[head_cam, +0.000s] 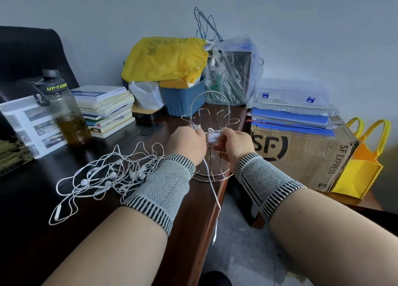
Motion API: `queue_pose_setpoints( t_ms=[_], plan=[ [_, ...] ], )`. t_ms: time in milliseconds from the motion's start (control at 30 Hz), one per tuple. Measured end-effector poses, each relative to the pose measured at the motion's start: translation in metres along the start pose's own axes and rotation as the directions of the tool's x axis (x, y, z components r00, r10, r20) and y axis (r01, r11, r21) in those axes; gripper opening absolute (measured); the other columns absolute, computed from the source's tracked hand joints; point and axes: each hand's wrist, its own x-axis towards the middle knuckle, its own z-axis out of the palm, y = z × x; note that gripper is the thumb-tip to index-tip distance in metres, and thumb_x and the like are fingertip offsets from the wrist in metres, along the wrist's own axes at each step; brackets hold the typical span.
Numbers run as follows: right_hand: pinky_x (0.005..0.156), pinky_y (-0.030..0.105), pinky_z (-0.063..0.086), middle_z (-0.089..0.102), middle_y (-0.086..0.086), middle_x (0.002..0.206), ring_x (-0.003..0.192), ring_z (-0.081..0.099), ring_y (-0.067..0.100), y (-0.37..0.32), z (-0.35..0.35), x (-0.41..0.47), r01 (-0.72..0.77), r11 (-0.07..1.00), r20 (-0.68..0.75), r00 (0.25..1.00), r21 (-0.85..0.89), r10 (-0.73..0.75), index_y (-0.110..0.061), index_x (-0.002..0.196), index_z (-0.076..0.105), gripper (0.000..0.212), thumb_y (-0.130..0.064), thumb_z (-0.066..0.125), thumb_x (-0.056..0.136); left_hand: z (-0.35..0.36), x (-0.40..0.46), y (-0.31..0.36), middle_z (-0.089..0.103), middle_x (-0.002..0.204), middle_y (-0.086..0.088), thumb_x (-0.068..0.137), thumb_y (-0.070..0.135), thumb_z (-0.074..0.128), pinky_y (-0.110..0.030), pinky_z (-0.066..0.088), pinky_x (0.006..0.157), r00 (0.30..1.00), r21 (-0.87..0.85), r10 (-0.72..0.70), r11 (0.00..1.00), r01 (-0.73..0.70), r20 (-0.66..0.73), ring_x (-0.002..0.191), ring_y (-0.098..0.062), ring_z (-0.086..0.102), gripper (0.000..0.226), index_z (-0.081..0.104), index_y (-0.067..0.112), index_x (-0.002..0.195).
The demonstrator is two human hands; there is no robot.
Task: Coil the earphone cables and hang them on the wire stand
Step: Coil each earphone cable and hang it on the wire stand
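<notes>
Looking through the head view, the only one here: both hands sit right in front of the wire stand [210, 135] at the worktop [32, 232] edge. Left hand [187, 143] has fingers curled, pinching the cable just left of a small white coil [212, 137]. Right hand [233, 144] has fingers curled round the coil's right side, holding the bundle. Coil hangs at mid-height of the stand, touching or just in front of one of its arms; can't tell if it's hooked on yet. One loose tail [212, 191] drops from the coil past the worktop edge, plug end dangling above the floor. Remaining earphones [103, 178] lie in a tangled heap on the worktop, left of the left wrist, well apart from the stand. My read: one set nearly wound, tail to be finished, heap untouched. Handling: cable is thin, very light, limp, a bit springy, so loops will likely pop open if grip relaxes. Keep the pinch across the whole bundle, not a single strand. For the heap, take hold at a plug or earbud and draw one cable out slowly; yanking will likely tighten knots. Stand looks light too, may slide or tip if pulled.
</notes>
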Motion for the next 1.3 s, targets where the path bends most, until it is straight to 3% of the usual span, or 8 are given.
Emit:
queue_pose_setpoints(
  t_ms=[233,367,467,633,833,1000,1133,1300],
  plan=[
    [0.066,0.040,0.053,0.057,0.005,0.052,0.054,0.060,0.023,0.002,-0.003,0.004,-0.024,1.000,0.013,1.000,0.007,0.024,-0.011,0.059,0.055,0.031,-0.017,0.056,0.089,0.008,-0.025,-0.006,0.069,0.090,-0.009,0.094,0.003,0.036,-0.038,0.055,0.084,0.958,-0.666,-0.130,0.694,0.272,0.256,0.082,-0.020,0.070,0.026,0.054,0.004,0.075],
    [0.076,0.047,0.055,0.063,0.007,0.055,0.063,0.062,0.028,0.008,-0.007,0.002,0.027,0.998,0.022,0.999,0.048,-0.028,-0.009,0.064,0.057,0.022,-0.013,0.057,0.086,0.015,-0.032,-0.013,0.067,0.085,-0.010,0.075,0.017,0.047,-0.049,0.055,0.091,0.990,-0.565,-0.055,0.816,0.122,0.133,0.089,-0.030,0.071,0.031,0.056,0.017,0.046],
    [0.075,0.042,0.056,0.068,0.007,0.069,0.068,0.066,0.027,0.013,-0.012,-0.005,0.192,0.977,0.023,0.981,-0.095,-0.191,-0.013,0.073,0.056,0.015,-0.014,0.060,0.087,0.017,-0.034,-0.017,0.059,0.052,0.000,0.081,0.019,0.053,-0.035,0.049,0.065,0.996,-0.458,-0.021,0.887,0.058,0.085,0.062,-0.024,0.060,0.048,0.050,0.018,0.034],
    [0.082,0.027,0.050,0.057,-0.002,0.095,0.084,0.059,0.010,0.024,-0.022,-0.015,0.659,0.573,0.300,0.742,-0.487,-0.599,-0.026,0.090,0.058,0.024,-0.004,0.060,0.083,0.016,-0.034,-0.016,0.038,0.031,0.010,0.091,0.013,0.053,-0.022,0.026,0.043,0.992,-0.345,0.091,0.937,-0.057,0.086,0.035,-0.007,0.036,0.043,0.050,0.015,0.048],
    [0.073,0.008,0.041,0.047,-0.008,0.091,0.080,0.053,0.006,0.033,-0.023,-0.015,0.752,0.403,0.397,0.632,-0.522,-0.665,-0.021,0.105,0.073,0.032,-0.003,0.066,0.080,0.013,-0.033,-0.018,0.050,0.041,0.009,0.093,0.018,0.054,-0.019,0.030,0.045,0.965,-0.194,0.240,0.957,-0.217,0.102,0.043,-0.007,0.045,0.040,0.054,0.017,0.053],
    [0.072,0.021,0.048,0.057,-0.006,0.089,0.075,0.058,0.008,0.029,-0.022,-0.013,0.700,0.481,0.305,0.685,-0.527,-0.662,-0.020,0.093,0.073,0.010,-0.015,0.069,0.085,0.007,-0.027,-0.025,0.056,0.055,0.004,0.092,0.023,0.057,-0.028,0.044,0.058,0.960,-0.084,0.255,0.965,-0.247,0.112,0.058,-0.017,0.054,0.034,0.052,0.018,0.059],
    [0.065,0.016,0.051,0.070,-0.004,0.077,0.064,0.065,-0.001,0.025,-0.023,-0.013,0.553,0.764,0.159,0.831,-0.331,-0.533,-0.022,0.084,0.069,0.009,-0.014,0.065,0.087,-0.002,-0.027,-0.031,0.072,0.079,0.000,0.093,0.014,0.057,-0.036,0.060,0.069,0.944,-0.360,0.215,0.926,-0.116,0.251,0.060,-0.012,0.067,0.015,0.062,0.013,0.079],
    [0.064,0.026,0.053,0.068,0.003,0.069,0.063,0.063,0.007,0.020,-0.022,-0.009,0.364,0.929,0.088,0.930,-0.072,-0.357,-0.017,0.069,0.071,0.015,-0.013,0.071,0.084,-0.005,-0.019,-0.015,0.062,0.058,0.008,0.093,0.015,0.061,-0.031,0.049,0.056,0.970,-0.523,0.226,0.839,-0.147,0.091,0.050,-0.010,0.049,0.016,0.067,0.012,0.079]
  ],
)
